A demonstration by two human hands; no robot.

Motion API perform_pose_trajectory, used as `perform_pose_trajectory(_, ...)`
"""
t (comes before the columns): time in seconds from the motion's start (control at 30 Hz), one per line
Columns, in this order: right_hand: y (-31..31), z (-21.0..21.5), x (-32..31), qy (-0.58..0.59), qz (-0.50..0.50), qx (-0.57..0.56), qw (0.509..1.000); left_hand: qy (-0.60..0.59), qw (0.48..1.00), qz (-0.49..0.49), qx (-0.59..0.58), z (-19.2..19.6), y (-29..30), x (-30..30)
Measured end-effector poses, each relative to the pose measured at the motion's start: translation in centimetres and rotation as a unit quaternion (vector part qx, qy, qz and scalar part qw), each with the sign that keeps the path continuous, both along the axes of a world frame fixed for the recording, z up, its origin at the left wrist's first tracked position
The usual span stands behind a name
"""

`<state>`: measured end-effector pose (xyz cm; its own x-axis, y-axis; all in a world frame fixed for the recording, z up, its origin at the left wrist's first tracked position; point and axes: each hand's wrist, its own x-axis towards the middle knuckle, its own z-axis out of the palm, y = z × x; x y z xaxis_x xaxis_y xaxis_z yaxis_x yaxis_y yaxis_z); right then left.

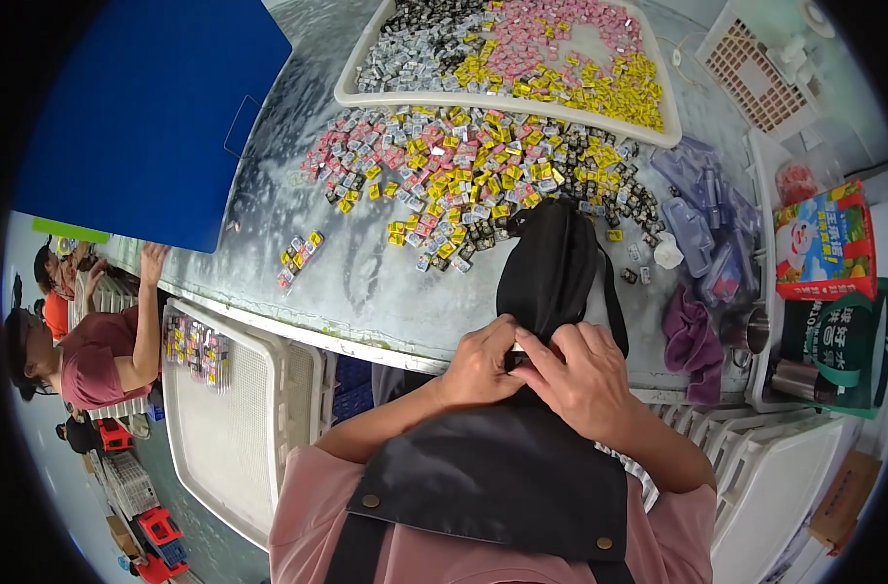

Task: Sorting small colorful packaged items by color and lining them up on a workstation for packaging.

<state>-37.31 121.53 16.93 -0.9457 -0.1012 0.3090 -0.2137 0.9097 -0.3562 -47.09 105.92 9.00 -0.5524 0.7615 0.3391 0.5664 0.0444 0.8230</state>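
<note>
A black zippered bag (549, 268) lies on the near part of the table, its strap hanging down on the right. My left hand (483, 362) is closed at the near end of the bag, with the thumb and fingers pinched together. Pressed close beside it, my right hand (585, 378) is also closed on that end, its thumb and forefinger meeting the left fingers. A small pale bit shows between the fingertips, too small to make out. Just beyond the bag spreads a heap of small yellow, pink, white and black packets (463, 175).
A white tray (512, 100) of sorted packets stands behind the heap. At left rises a blue board (152, 117), with a co-worker (103, 360) below it. On the right are clear plastic cases (692, 234), a purple cloth (692, 341) and a white bin (763, 375). Stacked trays (235, 438) stand left.
</note>
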Motion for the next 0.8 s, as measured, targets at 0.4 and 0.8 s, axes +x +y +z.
perform_pose_trajectory(0.4,1.1,-2.2,-1.6,0.146,-0.022,-0.071,0.986,0.056,0.998,0.015,0.039,1.1,0.2,-1.3)
perform_pose_trajectory(0.8,11.9,-10.1,-9.4,0.065,-0.153,-0.342,0.925,-0.181,0.963,0.151,0.128,1.9,-0.2,-6.1)
